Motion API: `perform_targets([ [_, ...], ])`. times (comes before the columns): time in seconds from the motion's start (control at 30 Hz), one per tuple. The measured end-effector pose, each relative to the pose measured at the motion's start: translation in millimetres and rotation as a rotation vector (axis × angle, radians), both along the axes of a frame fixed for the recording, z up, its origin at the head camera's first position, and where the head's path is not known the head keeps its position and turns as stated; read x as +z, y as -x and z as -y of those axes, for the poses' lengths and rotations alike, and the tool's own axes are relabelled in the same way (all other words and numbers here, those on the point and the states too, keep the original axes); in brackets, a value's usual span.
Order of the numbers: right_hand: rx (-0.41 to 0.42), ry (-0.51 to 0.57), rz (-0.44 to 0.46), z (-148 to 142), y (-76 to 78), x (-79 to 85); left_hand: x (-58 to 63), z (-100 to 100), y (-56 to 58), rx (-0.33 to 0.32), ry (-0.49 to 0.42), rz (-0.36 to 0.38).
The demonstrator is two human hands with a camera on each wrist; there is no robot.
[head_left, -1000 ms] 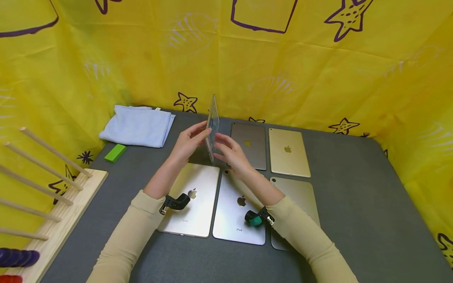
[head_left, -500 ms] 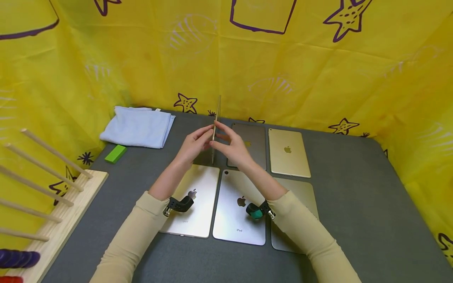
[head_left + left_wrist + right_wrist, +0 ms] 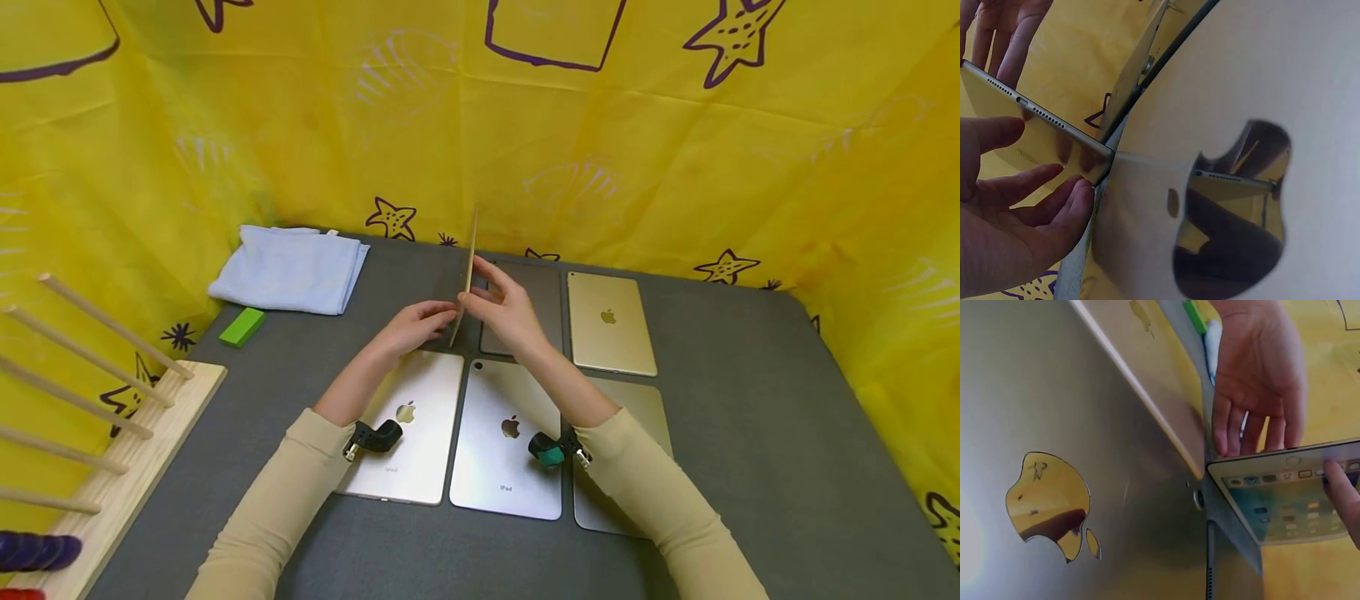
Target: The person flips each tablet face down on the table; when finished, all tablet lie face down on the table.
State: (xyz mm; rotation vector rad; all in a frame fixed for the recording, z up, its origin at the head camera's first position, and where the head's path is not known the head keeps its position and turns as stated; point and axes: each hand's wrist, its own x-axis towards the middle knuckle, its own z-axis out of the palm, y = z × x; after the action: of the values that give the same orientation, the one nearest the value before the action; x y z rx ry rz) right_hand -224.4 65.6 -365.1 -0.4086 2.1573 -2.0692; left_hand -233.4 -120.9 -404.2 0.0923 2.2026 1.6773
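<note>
A thin tablet (image 3: pixel 472 246) stands on edge above the dark table, seen nearly edge-on in the head view. My right hand (image 3: pixel 516 318) pinches its near edge, with a finger (image 3: pixel 1338 487) against the lit screen (image 3: pixel 1291 506) that shows rows of app icons. On the other side, my left hand (image 3: pixel 408 329) has its fingers extended close to the tablet's back, fingertips at the lower near corner. The left wrist view shows the port and speaker holes along the tablet's edge (image 3: pixel 1041 112). Below the hands lie a silver tablet (image 3: pixel 420 450) and another silver tablet (image 3: pixel 506 467), backs up.
A gold tablet (image 3: pixel 611 325), a dark grey tablet (image 3: pixel 536 287) and a duller one (image 3: pixel 626 400) lie face down at right. A folded blue cloth (image 3: pixel 288 271), green block (image 3: pixel 242 327) and wooden peg rack (image 3: pixel 176 400) are at left. A yellow curtain (image 3: pixel 637 125) surrounds the table.
The upright tablet has shifted right and turned edge-on, its screen hidden from the head view. My right hand has taken hold of it, while my left hand has slid down to its lower corner.
</note>
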Motion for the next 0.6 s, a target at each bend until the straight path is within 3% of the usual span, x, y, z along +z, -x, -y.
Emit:
perform_targets([
  [0.33,-0.003,0.095,0.051,-7.5,-1.2,-2.6,-5.3,-0.4,-0.6,-0.061,-0.012,-0.014],
  [0.6,0.002,0.139,0.050,-13.3,-1.5,-6.7,-6.3,-2.4,-0.8,-0.055,-0.014,-0.006],
])
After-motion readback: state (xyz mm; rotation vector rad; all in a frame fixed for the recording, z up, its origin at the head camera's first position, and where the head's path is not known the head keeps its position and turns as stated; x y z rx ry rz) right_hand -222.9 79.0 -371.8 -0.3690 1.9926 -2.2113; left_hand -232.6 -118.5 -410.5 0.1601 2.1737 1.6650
